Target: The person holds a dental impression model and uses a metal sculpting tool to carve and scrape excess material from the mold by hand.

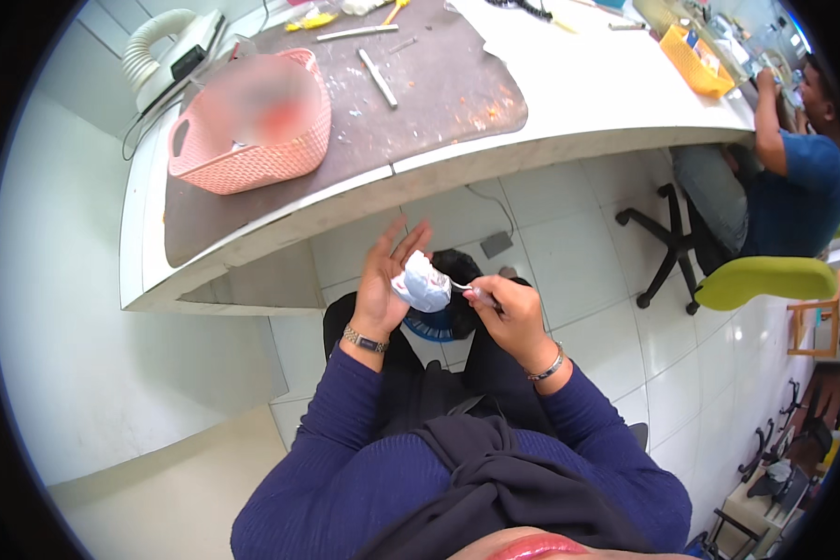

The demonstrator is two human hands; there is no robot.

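Above my lap, my left hand (385,275) holds a white, lumpy plaster-like piece (423,284), its upper fingers extended and slightly blurred. My right hand (506,317) grips a small tool (483,297) with a metal end, which meets the right side of the white piece; its tip is hard to make out. Beneath both hands, between my knees, a blue container (427,329) shows, partly hidden by something black (459,261).
A curved desk (588,84) with a brown mat (439,93), pink basket (196,168), metal rods (378,77) and yellow basket (681,56) lies ahead. A hose device (173,70) stands at back left. A co-worker (793,196) sits right on a green chair (765,280). A wall (75,308) borders my left.
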